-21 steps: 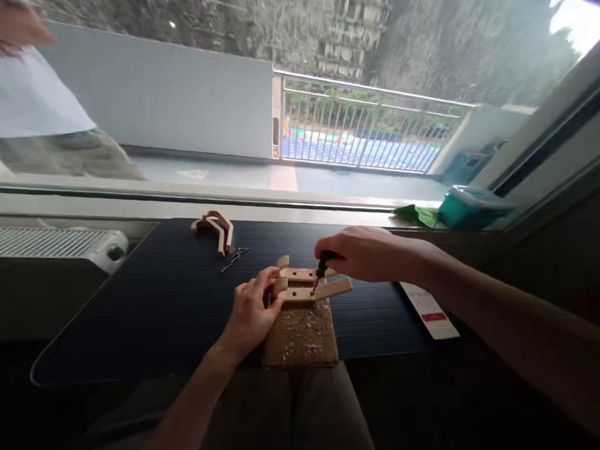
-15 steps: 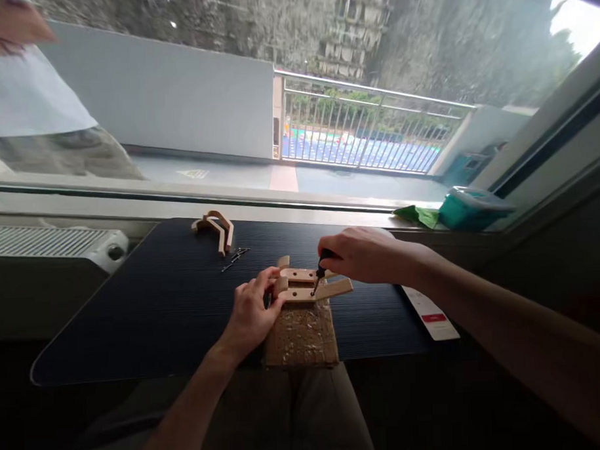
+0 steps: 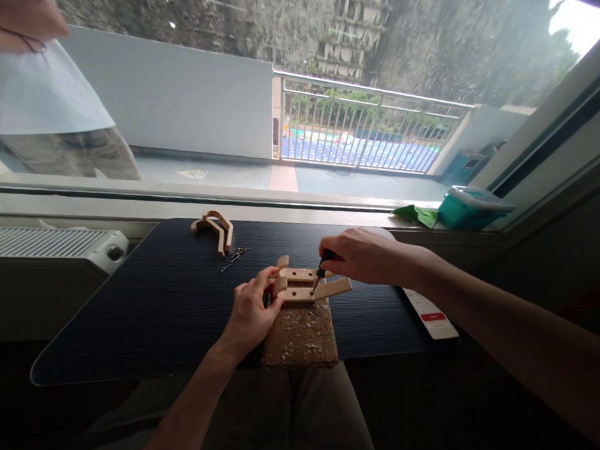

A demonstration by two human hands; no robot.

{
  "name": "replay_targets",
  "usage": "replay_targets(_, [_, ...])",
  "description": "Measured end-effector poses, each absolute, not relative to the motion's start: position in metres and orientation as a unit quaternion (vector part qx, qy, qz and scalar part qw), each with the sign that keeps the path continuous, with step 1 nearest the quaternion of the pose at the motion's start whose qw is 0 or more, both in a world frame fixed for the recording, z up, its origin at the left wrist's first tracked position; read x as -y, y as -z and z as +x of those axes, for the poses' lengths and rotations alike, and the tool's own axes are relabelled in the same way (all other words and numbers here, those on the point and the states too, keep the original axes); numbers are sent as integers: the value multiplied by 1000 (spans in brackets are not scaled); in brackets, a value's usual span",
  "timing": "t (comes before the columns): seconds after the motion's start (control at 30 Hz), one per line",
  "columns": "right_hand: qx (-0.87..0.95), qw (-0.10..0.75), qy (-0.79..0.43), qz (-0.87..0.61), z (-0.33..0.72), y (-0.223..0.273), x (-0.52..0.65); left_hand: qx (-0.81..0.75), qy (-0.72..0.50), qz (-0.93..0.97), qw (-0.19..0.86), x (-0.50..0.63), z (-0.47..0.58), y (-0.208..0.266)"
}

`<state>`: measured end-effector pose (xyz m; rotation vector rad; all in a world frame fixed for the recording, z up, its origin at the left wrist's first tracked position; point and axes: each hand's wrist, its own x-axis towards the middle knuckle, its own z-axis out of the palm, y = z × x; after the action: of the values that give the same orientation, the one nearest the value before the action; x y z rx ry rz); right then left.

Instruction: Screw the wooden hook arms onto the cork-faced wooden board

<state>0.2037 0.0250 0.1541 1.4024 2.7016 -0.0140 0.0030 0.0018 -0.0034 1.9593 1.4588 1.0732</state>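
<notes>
My right hand [image 3: 353,254] is closed around the black handle of a screwdriver [image 3: 325,257]. Its shaft slants down to a hole near the right end of the nearer wooden hook [image 3: 302,295]. Beside that one lies a second, similar wooden hook [image 3: 298,275]; both are pale, bent pieces with dark holes. My left hand [image 3: 251,312] grips the hooks at their left ends, thumb on the near side and fingers on the far side. Both hooks rest on a scarred brown block [image 3: 301,336] with many small holes. Whether a screw sits under the tip is too small to tell.
Two more bent wooden hooks [image 3: 219,231] and several screws [image 3: 235,259] lie at the back left of the dark table [image 3: 150,309]. A phone [image 3: 431,315] is at the right. A teal box [image 3: 471,207] and green packet [image 3: 416,215] stand on the sill. Outside the window is a person [image 3: 49,96].
My hands, the screwdriver and the hooks have hardly moved. Outside the window, the person has shifted slightly to the right.
</notes>
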Motion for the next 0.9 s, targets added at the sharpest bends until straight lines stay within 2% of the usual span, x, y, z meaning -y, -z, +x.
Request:
replay_targets(0.33, [-902,35,19,430,207,-156,-26,-536,-385,714,236,-2,2,5])
replay_targets(0.53, [-882,23,27,470,203,-150,-25,-528,-396,716,228,-3,2,6])
replay_targets(0.9, [-892,37,34,450,207,-153,-24,-538,-388,715,220,-2,2,5])
